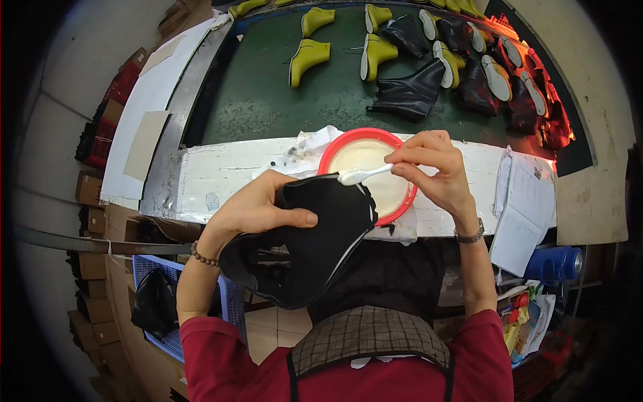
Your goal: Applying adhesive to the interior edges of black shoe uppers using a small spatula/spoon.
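Observation:
My left hand (251, 209) grips a black boot upper (315, 234) by its side, thumb on top and fingers underneath. The upper is soft, open at its near end, with a pale line along its right edge. Between the fingertips of my right hand (435, 164) is a slim white brush (376, 172), its head loaded with whitish paste. That head touches the far edge of the upper. Just beyond and partly under both stands a red bowl (410, 199) holding cream-coloured liquid (382, 195).
A white-topped ledge (462, 218) runs across, with an open notebook (526, 208) at right. On the green conveyor belt (261, 100) behind it stand several yellow boot lasts (310, 59) and black uppers (408, 90), some under a red glow. A blue basket (234, 315) sits lower left.

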The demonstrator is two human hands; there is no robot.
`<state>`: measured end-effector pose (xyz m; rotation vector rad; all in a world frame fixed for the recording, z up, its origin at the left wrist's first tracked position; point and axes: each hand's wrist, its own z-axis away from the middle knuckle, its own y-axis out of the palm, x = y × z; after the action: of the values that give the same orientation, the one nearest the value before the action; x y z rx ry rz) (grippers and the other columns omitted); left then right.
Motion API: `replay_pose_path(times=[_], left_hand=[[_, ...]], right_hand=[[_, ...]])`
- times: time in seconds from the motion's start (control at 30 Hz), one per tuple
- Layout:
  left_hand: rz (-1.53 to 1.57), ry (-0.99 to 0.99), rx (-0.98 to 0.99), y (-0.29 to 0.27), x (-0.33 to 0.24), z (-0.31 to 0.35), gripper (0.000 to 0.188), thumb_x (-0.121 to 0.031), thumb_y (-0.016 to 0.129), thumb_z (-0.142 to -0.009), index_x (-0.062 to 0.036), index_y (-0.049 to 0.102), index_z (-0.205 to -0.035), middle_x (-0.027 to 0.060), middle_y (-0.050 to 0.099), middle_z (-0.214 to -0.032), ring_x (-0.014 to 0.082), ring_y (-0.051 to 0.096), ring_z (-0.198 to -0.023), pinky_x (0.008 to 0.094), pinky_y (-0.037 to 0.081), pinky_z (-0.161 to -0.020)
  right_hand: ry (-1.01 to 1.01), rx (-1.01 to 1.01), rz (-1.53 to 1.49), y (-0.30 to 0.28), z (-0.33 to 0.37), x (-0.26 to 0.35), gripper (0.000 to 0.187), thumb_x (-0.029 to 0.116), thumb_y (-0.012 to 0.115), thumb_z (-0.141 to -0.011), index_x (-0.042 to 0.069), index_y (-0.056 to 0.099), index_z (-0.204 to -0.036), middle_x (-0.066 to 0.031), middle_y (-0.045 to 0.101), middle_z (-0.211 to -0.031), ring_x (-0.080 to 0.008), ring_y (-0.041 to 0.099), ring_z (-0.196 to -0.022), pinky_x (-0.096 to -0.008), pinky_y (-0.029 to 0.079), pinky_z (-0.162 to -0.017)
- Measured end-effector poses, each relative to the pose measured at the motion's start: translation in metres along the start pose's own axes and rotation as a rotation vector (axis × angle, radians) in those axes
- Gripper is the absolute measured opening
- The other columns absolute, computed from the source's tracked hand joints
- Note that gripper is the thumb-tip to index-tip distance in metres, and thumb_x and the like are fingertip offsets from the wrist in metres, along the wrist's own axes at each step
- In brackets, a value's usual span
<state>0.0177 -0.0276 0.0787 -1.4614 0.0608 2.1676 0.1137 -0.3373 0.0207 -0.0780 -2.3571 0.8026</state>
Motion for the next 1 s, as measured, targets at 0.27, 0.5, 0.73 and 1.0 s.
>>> replay_pose_path(times=[0.27, 0.5, 0.73, 1.0], left_hand=[[0.134, 0.251, -0.589, 0.016, 0.010, 0.012, 0.022, -0.009, 0.078, -0.091, 0.0069, 0.073, -0.106, 0.0034, 0.074, -0.085, 0.0070, 0.064, -0.075, 0.0235, 0.053, -0.068], [-0.074, 0.409, -0.973, 0.027, 0.027, -0.006, 0.019, -0.011, 0.078, -0.092, 0.0054, 0.074, -0.099, -0.0042, 0.063, -0.067, 0.0026, 0.050, -0.059, 0.0225, 0.039, -0.053], [-0.517, 0.381, -1.374, -0.007, 0.063, -0.038, 0.032, -0.012, 0.074, -0.091, 0.0022, 0.069, -0.119, 0.0185, 0.072, -0.080, 0.0253, 0.071, -0.068, 0.0354, 0.054, -0.065], [-0.479, 0.208, -0.755, -0.012, 0.146, -0.030, 0.133, -0.056, 0.091, -0.067, -0.0110, 0.013, -0.165, 0.0328, 0.049, -0.147, 0.0457, 0.046, -0.139, 0.0562, 0.028, -0.116]], right_hand=[[0.100, -0.085, 0.007, 0.018, 0.021, 0.004, 0.015, 0.014, 0.084, -0.081, 0.012, 0.081, -0.096, 0.0016, 0.071, -0.085, -0.0116, 0.062, -0.081, -0.0324, 0.035, -0.085], [0.138, -0.115, 0.009, 0.038, 0.032, 0.004, 0.014, 0.017, 0.083, -0.083, 0.015, 0.080, -0.096, 0.0036, 0.071, -0.086, -0.0105, 0.061, -0.081, -0.0323, 0.032, -0.086], [0.419, -0.111, 0.134, 0.021, 0.048, -0.006, 0.013, 0.019, 0.082, -0.084, 0.010, 0.080, -0.093, -0.0008, 0.070, -0.084, -0.0172, 0.065, -0.068, -0.0342, 0.047, -0.059], [0.435, 0.107, 0.535, 0.009, 0.067, -0.002, 0.010, 0.020, 0.079, -0.083, 0.010, 0.077, -0.084, -0.0043, 0.064, -0.079, -0.0252, 0.067, -0.074, -0.0384, 0.051, -0.063]])
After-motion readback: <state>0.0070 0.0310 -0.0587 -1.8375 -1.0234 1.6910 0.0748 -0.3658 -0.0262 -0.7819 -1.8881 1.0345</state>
